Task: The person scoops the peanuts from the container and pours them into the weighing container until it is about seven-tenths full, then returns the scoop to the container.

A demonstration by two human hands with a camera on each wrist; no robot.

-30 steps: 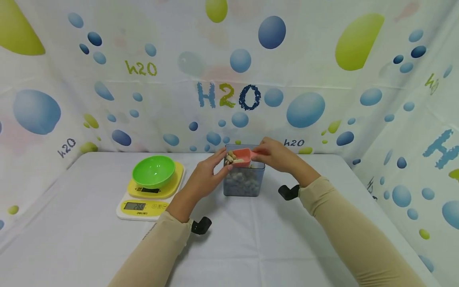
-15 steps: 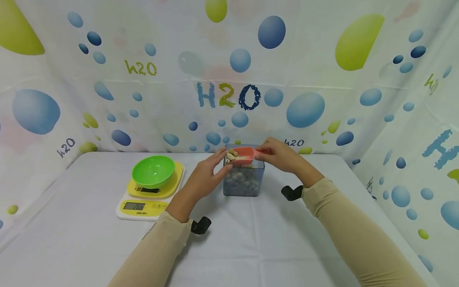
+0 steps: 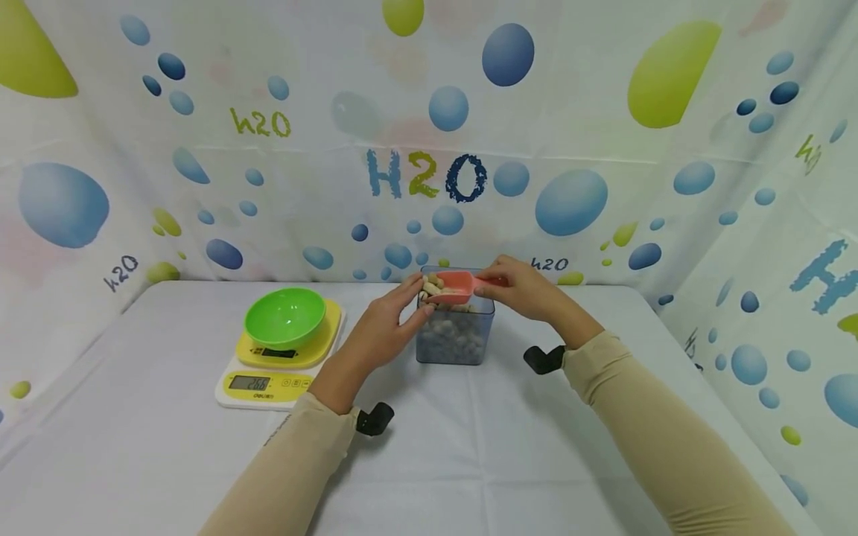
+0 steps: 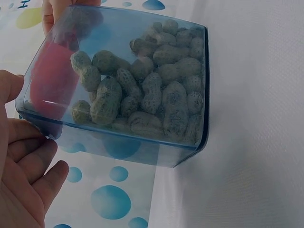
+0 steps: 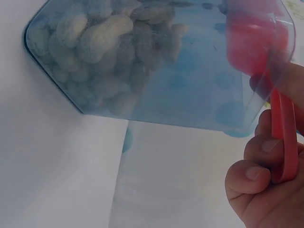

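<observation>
Left hand blocks bin left, right hand its right. Scale, bowl obstruct left. Passable: near tabletop between sleeves.

Soft light fills the head view, leaving faint shadows on the tablecloth at lower centre and glints in the green bowl at left, while wrist views look hazier.

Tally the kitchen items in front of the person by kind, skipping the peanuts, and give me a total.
Kitchen scale: 1
Green bowl: 1
Clear blue container: 1
Pinkish-red scoop: 1
Total: 4
</observation>
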